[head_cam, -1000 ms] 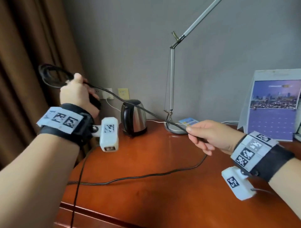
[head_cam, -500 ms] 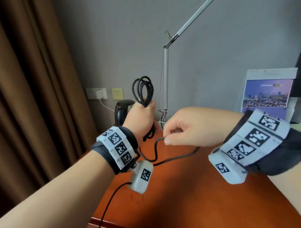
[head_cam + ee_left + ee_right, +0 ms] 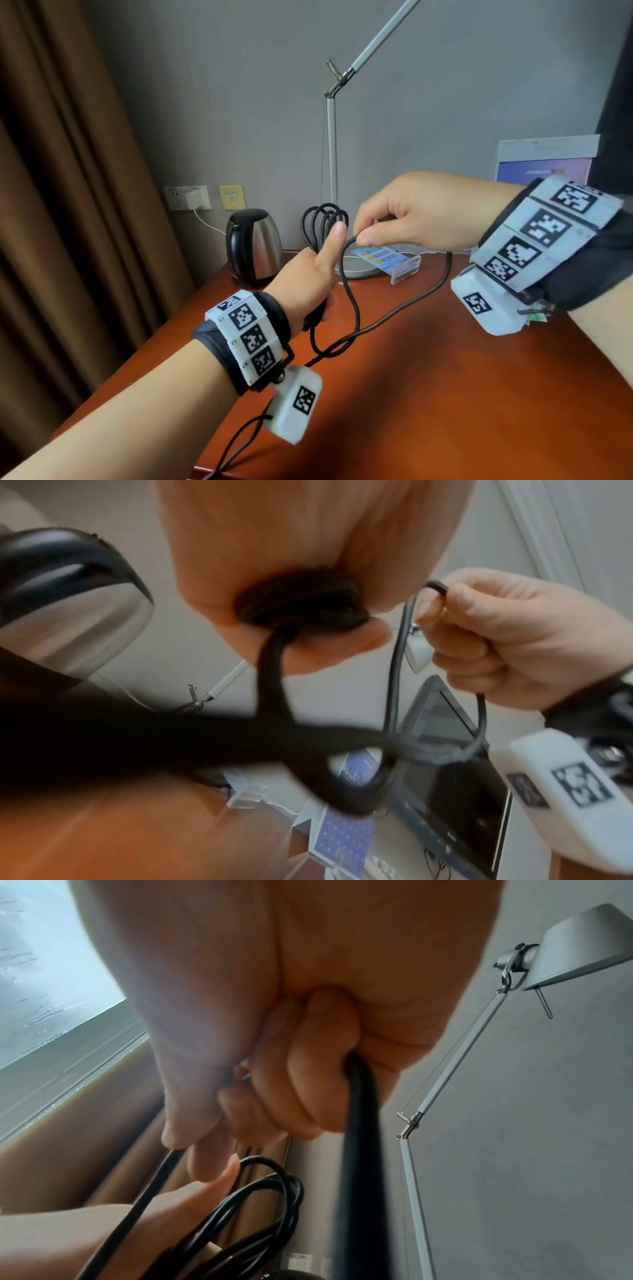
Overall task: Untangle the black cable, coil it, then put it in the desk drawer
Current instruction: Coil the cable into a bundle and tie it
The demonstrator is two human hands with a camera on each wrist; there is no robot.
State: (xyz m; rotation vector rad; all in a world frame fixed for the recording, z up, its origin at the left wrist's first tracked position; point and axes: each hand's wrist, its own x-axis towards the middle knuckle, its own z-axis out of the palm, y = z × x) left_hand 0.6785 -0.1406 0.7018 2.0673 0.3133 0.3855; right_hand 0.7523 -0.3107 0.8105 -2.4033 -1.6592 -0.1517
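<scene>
The cable is up in the air over the bench, held by both hands. The left hand grips a bunch of loops, with its thumb sticking up beside them. The loops poke out above the fist. The right hand pinches the loose part of the cable just beside the loops. From there the cable hangs down, crosses itself, and runs off the near edge of the bench. A kettle stands at the back left corner. A lamp stands near it at the back edge.
</scene>
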